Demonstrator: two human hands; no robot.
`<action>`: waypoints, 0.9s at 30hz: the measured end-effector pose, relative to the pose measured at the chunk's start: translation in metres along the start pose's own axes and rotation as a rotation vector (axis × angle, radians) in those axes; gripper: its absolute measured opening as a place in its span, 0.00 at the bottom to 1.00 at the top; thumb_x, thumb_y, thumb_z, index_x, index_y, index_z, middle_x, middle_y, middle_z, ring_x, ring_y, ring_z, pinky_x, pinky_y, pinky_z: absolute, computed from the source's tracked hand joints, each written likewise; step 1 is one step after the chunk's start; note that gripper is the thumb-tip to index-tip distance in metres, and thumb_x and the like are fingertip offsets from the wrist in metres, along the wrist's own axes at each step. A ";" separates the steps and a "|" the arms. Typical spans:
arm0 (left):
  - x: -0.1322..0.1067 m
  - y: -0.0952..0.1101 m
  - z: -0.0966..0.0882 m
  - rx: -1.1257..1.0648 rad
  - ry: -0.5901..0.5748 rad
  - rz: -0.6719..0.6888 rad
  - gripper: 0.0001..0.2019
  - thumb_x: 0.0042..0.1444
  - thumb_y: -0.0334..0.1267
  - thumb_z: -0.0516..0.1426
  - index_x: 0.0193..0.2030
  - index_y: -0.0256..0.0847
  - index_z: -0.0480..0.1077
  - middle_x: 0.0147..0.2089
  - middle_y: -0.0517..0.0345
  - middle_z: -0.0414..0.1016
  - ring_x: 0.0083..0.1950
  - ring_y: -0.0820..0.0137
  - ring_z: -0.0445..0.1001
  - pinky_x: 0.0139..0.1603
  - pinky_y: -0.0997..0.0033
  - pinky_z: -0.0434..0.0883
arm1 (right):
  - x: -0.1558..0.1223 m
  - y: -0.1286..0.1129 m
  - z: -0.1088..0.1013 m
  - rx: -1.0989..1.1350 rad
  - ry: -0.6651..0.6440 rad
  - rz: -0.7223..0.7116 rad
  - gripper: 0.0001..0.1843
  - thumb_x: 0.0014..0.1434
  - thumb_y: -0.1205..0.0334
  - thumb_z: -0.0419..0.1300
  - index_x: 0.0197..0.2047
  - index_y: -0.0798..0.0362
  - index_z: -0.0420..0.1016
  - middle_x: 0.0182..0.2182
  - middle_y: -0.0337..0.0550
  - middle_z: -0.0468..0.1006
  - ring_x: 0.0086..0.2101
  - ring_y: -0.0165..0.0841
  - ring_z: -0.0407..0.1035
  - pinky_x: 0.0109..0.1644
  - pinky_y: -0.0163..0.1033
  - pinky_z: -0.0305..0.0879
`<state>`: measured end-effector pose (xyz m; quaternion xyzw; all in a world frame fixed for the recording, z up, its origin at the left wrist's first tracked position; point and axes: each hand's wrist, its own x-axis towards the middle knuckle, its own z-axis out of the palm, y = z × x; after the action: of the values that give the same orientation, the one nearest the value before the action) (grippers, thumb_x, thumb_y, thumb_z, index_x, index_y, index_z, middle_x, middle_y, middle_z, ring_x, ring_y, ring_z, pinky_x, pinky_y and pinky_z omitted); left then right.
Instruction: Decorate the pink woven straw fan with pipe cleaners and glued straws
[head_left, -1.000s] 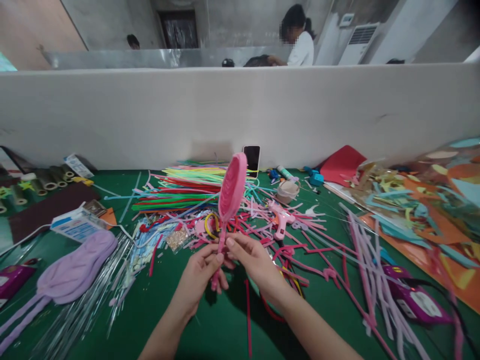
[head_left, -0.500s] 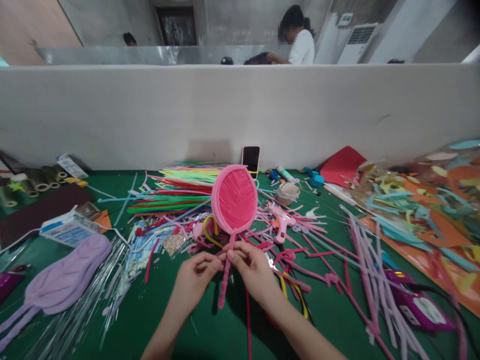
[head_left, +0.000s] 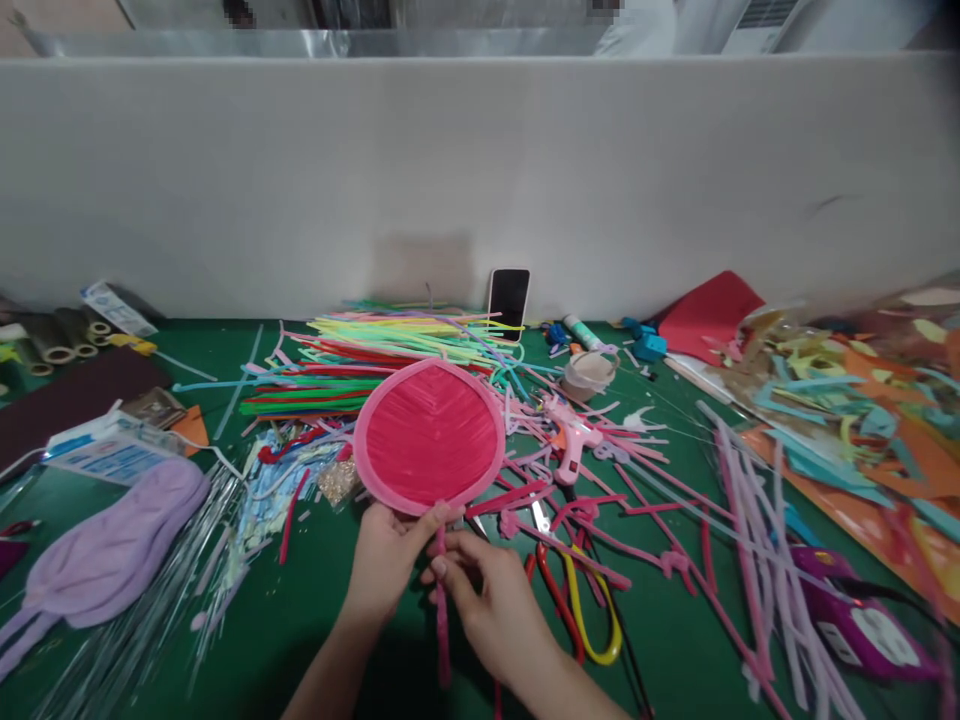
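A pink leaf-shaped piece (head_left: 431, 435) made of pipe cleaners, with a light pink rim and a darker filling, faces me above the table. My left hand (head_left: 384, 562) grips its base, thumb in front where the stem joins the rim. Just below, my right hand (head_left: 484, 598) pinches the wrapped pink stem (head_left: 442, 640) between thumb and fingers. The stem's lower end hangs free. Right of my right hand lies a scissors-like tool (head_left: 612, 642) with red and yellow handles, partly under pink strips.
Behind the leaf lie bundled coloured pipe cleaners (head_left: 315, 400) and a propped phone (head_left: 509, 303). A pink glue gun (head_left: 571, 445) sits at centre right, a purple device (head_left: 862, 625) farther right. On the left rest a lilac leaf shape (head_left: 120, 545) and silver strands (head_left: 150, 600). A pale partition (head_left: 300, 180) stands behind.
The leaf has come lower and left, and its face now shows wider. My left hand has moved up from the stem to the leaf's base. The view has tipped downward.
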<state>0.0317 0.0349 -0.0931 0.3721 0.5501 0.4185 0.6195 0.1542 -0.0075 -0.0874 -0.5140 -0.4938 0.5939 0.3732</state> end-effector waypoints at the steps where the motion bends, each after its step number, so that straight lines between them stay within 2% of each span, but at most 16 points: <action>1: 0.000 -0.002 0.000 -0.009 0.010 -0.005 0.18 0.46 0.45 0.68 0.36 0.30 0.79 0.24 0.54 0.78 0.16 0.76 0.66 0.14 0.77 0.65 | 0.000 0.000 0.000 -0.016 0.000 0.003 0.10 0.65 0.57 0.53 0.37 0.51 0.72 0.32 0.46 0.81 0.30 0.39 0.76 0.36 0.41 0.70; 6: 0.000 -0.011 0.001 -0.044 0.075 -0.032 0.19 0.46 0.47 0.68 0.35 0.30 0.78 0.20 0.55 0.76 0.13 0.77 0.63 0.11 0.78 0.62 | 0.000 0.001 0.001 -0.091 0.011 0.015 0.10 0.65 0.59 0.52 0.38 0.52 0.72 0.31 0.47 0.81 0.31 0.39 0.77 0.35 0.40 0.69; 11: 0.000 -0.011 0.004 -0.067 0.125 -0.017 0.19 0.43 0.46 0.69 0.34 0.31 0.76 0.25 0.51 0.80 0.17 0.73 0.69 0.13 0.78 0.65 | -0.001 0.000 0.004 -0.101 0.007 0.031 0.09 0.64 0.59 0.53 0.38 0.52 0.73 0.32 0.48 0.81 0.32 0.39 0.76 0.35 0.39 0.68; 15: 0.000 -0.005 0.005 -0.067 0.136 0.026 0.18 0.42 0.43 0.70 0.36 0.33 0.76 0.26 0.53 0.80 0.25 0.65 0.78 0.22 0.75 0.72 | -0.002 0.001 0.009 -0.129 0.022 0.057 0.08 0.63 0.59 0.54 0.37 0.53 0.72 0.29 0.47 0.80 0.28 0.38 0.74 0.32 0.38 0.65; 18: 0.000 -0.003 0.006 -0.050 0.145 0.045 0.16 0.44 0.44 0.69 0.35 0.33 0.77 0.25 0.54 0.80 0.24 0.66 0.77 0.25 0.72 0.74 | -0.003 0.004 0.012 -0.105 0.023 0.056 0.07 0.62 0.58 0.54 0.36 0.52 0.70 0.26 0.45 0.77 0.27 0.36 0.72 0.31 0.37 0.63; 21: -0.001 -0.005 0.006 -0.030 0.151 0.059 0.15 0.48 0.46 0.66 0.34 0.33 0.77 0.24 0.54 0.79 0.21 0.68 0.75 0.23 0.72 0.73 | -0.003 0.008 0.016 0.082 -0.022 0.058 0.12 0.63 0.51 0.55 0.34 0.51 0.66 0.26 0.41 0.74 0.27 0.32 0.69 0.31 0.36 0.62; 24: -0.001 -0.005 0.007 -0.008 0.191 0.103 0.14 0.48 0.45 0.66 0.34 0.35 0.78 0.28 0.54 0.81 0.28 0.65 0.78 0.32 0.70 0.76 | -0.004 0.013 0.023 0.276 -0.020 0.105 0.23 0.61 0.37 0.54 0.34 0.50 0.64 0.22 0.34 0.66 0.23 0.28 0.61 0.27 0.33 0.58; 27: -0.002 -0.005 0.009 0.012 0.231 0.142 0.13 0.46 0.43 0.68 0.33 0.35 0.79 0.31 0.53 0.82 0.34 0.62 0.79 0.39 0.67 0.76 | -0.004 0.019 0.032 0.444 0.008 0.227 0.30 0.54 0.27 0.53 0.36 0.48 0.62 0.18 0.27 0.55 0.16 0.24 0.47 0.19 0.31 0.46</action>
<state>0.0409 0.0314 -0.0960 0.3630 0.5925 0.4982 0.5186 0.1253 -0.0219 -0.1050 -0.4739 -0.2890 0.7239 0.4096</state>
